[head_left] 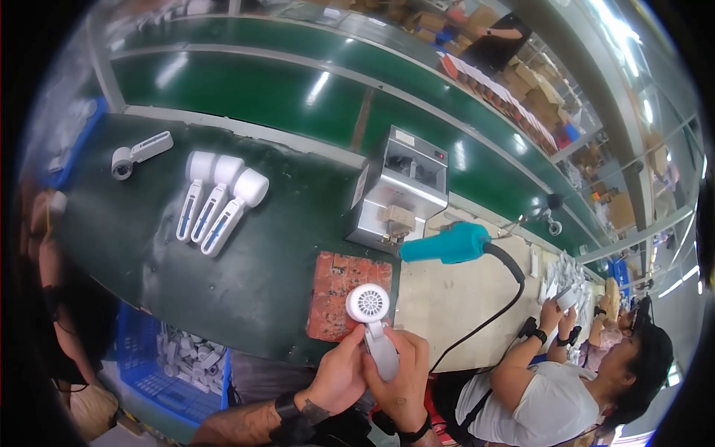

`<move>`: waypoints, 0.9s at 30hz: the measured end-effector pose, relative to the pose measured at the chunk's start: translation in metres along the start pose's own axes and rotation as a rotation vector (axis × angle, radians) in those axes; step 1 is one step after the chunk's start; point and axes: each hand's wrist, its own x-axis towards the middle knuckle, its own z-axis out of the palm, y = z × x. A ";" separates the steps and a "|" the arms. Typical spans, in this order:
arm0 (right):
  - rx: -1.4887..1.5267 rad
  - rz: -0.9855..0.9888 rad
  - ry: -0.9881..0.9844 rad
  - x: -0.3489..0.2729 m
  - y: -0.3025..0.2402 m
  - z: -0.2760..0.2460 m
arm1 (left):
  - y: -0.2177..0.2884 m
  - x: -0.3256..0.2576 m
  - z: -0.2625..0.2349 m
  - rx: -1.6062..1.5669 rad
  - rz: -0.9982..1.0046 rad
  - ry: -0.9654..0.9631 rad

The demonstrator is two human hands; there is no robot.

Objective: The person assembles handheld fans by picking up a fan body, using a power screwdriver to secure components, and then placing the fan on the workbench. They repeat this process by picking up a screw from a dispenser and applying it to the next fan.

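Both my hands hold one white handheld fan (pixel 372 320) upright over the near table edge, its round grille head facing me. My left hand (pixel 339 376) grips the handle from the left. My right hand (pixel 402 380) wraps the lower handle from the right. The fan head hangs over a worn red mat (pixel 335 279) on the dark green table (pixel 290 246). Three more white fans (pixel 220 201) lie side by side farther left on the table, and a single one (pixel 138 155) lies at the far left.
A silver box-shaped machine (pixel 398 194) stands behind the mat, and a teal heat gun (pixel 450 244) with a black cable lies beside it. A green conveyor belt (pixel 298 82) runs behind. A blue crate (pixel 186 369) of white parts sits below the table. A co-worker (pixel 566 380) works at my right.
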 end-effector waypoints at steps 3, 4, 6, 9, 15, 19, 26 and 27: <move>0.014 -0.023 0.015 -0.001 0.002 0.005 | 0.010 -0.004 0.005 -0.056 -0.029 0.004; 0.027 -0.013 0.015 -0.005 0.000 0.006 | 0.009 -0.004 0.004 -0.066 -0.039 0.022; 0.000 -0.014 0.028 0.000 0.006 0.011 | 0.010 0.003 0.003 -0.087 0.018 -0.013; -0.007 -0.025 0.079 0.000 0.003 0.008 | 0.015 0.000 0.009 -0.078 0.001 -0.061; 0.031 -0.047 0.100 -0.003 0.005 0.007 | 0.019 0.003 0.012 -0.079 0.003 -0.025; 0.304 0.011 0.203 -0.015 0.000 -0.003 | 0.011 0.007 0.005 -0.114 0.034 -0.121; -0.014 -0.025 -0.021 0.004 0.001 -0.014 | 0.008 0.002 0.007 -0.102 0.034 -0.069; -0.015 -0.024 -0.022 0.003 -0.001 -0.011 | 0.008 0.002 0.007 -0.105 0.037 -0.081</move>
